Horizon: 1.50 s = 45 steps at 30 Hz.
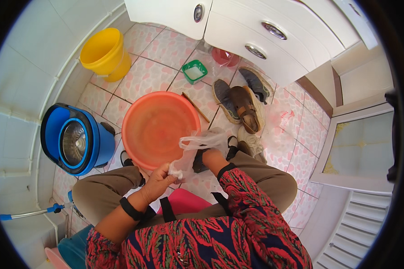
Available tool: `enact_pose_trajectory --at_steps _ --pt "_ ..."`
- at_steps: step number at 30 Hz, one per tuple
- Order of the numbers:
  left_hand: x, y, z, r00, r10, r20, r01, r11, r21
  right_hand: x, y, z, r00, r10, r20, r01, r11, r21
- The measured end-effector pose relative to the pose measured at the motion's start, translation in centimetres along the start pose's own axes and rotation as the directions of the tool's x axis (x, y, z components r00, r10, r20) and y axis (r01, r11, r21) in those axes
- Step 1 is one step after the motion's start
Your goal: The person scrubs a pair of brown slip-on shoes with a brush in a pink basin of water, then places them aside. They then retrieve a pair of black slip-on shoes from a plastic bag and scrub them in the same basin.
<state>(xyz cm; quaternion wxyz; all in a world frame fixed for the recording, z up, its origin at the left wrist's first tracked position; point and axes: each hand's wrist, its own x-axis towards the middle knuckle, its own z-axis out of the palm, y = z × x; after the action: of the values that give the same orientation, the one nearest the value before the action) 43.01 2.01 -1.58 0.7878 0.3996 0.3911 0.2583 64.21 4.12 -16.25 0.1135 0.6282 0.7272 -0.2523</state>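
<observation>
My left hand pinches the gathered edge of a clear plastic bag between thumb and fingers, in front of my knees. At the bag's other side, my right hand reaches down on a dark shoe, which the film partly covers. The fingers of that hand are mostly hidden. Just beyond the bag stands a large orange plastic basin. A long-handled wooden brush leans by its right rim. Several shoes lie to the right, among them a brown shoe on top of a grey sneaker.
A blue spin-mop bucket and a yellow bucket stand along the left wall. Ahead are a green plastic dish, a red container and white drawers. Another plastic bag lies right. A pink stool is beneath me.
</observation>
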Motion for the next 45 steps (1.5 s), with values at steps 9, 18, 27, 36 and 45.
enact_pose_trajectory --at_steps 9,18,27,36,45 --pt "-0.1 0.7 -1.3 0.974 -0.157 0.166 0.19 0.96 -0.204 3.0 -2.7 1.8 0.925 -0.131 0.358 0.159 0.986 -0.051" --pt "0.8 2.3 -2.2 0.965 -0.167 0.201 0.197 0.97 -0.143 2.7 -0.6 7.4 0.952 -0.102 0.29 0.122 0.991 -0.051" --pt "1.2 1.9 -2.6 0.936 -0.141 0.322 0.172 0.982 -0.072 2.0 0.8 6.5 0.945 -0.135 0.298 0.131 0.991 0.033" --pt "2.5 -3.5 -3.0 1.0 -0.031 -0.005 0.024 0.671 0.741 0.5 3.8 -3.9 0.943 -0.304 0.133 0.211 0.859 0.467" --pt "3.5 -5.1 0.8 0.974 -0.205 0.101 0.077 0.712 0.698 -5.9 6.4 -12.7 0.872 -0.478 -0.104 0.463 0.739 0.49"
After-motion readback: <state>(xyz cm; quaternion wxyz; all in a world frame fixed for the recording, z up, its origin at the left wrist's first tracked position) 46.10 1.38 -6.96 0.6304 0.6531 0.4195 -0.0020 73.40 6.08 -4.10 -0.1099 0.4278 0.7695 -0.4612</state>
